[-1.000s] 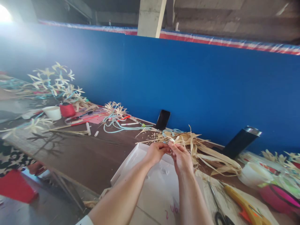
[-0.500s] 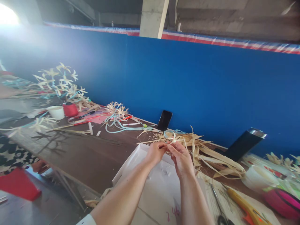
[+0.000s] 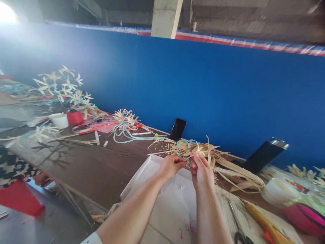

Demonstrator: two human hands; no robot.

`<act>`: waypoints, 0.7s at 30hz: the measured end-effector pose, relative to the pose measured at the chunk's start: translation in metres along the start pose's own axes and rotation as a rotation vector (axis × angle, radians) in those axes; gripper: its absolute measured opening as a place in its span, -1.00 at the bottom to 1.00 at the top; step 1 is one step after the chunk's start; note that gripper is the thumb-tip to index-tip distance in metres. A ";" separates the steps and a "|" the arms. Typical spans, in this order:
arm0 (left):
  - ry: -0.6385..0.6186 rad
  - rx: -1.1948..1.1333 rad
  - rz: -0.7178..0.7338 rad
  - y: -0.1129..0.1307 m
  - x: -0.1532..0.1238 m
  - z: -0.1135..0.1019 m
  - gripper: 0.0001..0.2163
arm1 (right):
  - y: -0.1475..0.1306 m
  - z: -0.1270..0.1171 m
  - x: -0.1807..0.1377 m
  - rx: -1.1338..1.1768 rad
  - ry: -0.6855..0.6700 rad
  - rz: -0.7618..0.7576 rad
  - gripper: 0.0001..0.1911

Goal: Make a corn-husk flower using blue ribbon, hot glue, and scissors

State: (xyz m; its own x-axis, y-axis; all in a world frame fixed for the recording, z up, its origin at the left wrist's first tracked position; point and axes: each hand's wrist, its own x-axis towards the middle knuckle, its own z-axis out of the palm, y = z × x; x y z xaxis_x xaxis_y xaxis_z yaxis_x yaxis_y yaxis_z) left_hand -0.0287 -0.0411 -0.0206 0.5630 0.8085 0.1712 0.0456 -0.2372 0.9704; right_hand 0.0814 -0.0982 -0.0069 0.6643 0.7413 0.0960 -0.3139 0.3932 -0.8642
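Observation:
Both hands meet over the far edge of a shallow white cardboard box (image 3: pixel 175 210). My right hand (image 3: pixel 203 169) pinches a small pale flower (image 3: pixel 200 150) that looks made of dried husk, its petals showing above the fingertips. From it a thin pale strip (image 3: pixel 189 157) runs left into the closed fingertips of my left hand (image 3: pixel 174 166). A bit of light blue shows between the hands; its exact form is too small to tell. Just behind lies a heap of dried husks (image 3: pixel 228 166).
A phone (image 3: pixel 178 129) leans on the blue partition. Husk flowers on blue stems (image 3: pixel 125 117) lie left of it. On the right are a black flask (image 3: pixel 265 156), scissors (image 3: pixel 236 217), a yellow-handled glue gun (image 3: pixel 266 222) and a white roll (image 3: pixel 279 191). Another person's patterned clothing (image 3: pixel 12 166) shows far left.
My hands have drawn slightly apart, the right one shifting right with the flower. The pale strip between them now shows. The view has tilted a little.

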 end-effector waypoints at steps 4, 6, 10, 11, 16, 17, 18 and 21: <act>0.031 0.070 -0.041 -0.005 0.002 0.001 -0.78 | -0.008 -0.005 0.003 0.120 0.053 -0.023 -0.74; 0.061 0.078 -0.055 -0.007 0.003 0.000 -0.79 | -0.010 -0.006 0.003 0.171 0.056 -0.023 -0.73; 0.151 0.071 -0.098 -0.008 0.005 -0.003 -0.79 | -0.010 -0.006 0.002 0.221 0.036 -0.011 -0.73; 0.171 0.068 -0.099 -0.008 0.006 -0.004 -0.79 | -0.009 -0.006 0.002 0.224 0.033 -0.007 -0.74; 0.187 -0.001 -0.019 -0.003 0.006 -0.006 -0.71 | -0.006 -0.006 0.002 0.173 0.050 0.018 -0.74; 0.180 -0.015 -0.015 -0.001 0.005 -0.006 -0.69 | -0.005 -0.005 0.002 0.153 0.066 0.018 -0.73; 0.168 -0.029 -0.015 0.000 0.004 -0.006 -0.67 | -0.004 -0.004 0.002 0.129 0.080 0.011 -0.72; 0.095 -0.066 -0.003 0.006 0.000 -0.005 -0.64 | 0.000 -0.001 0.001 0.041 0.119 -0.025 -0.67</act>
State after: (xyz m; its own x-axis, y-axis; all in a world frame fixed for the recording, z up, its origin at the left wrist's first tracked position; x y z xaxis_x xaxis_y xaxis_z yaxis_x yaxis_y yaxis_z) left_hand -0.0325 -0.0401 -0.0138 0.4819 0.8573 0.1809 -0.0090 -0.2016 0.9794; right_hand 0.0827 -0.0979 -0.0072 0.7471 0.6624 0.0555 -0.3226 0.4343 -0.8410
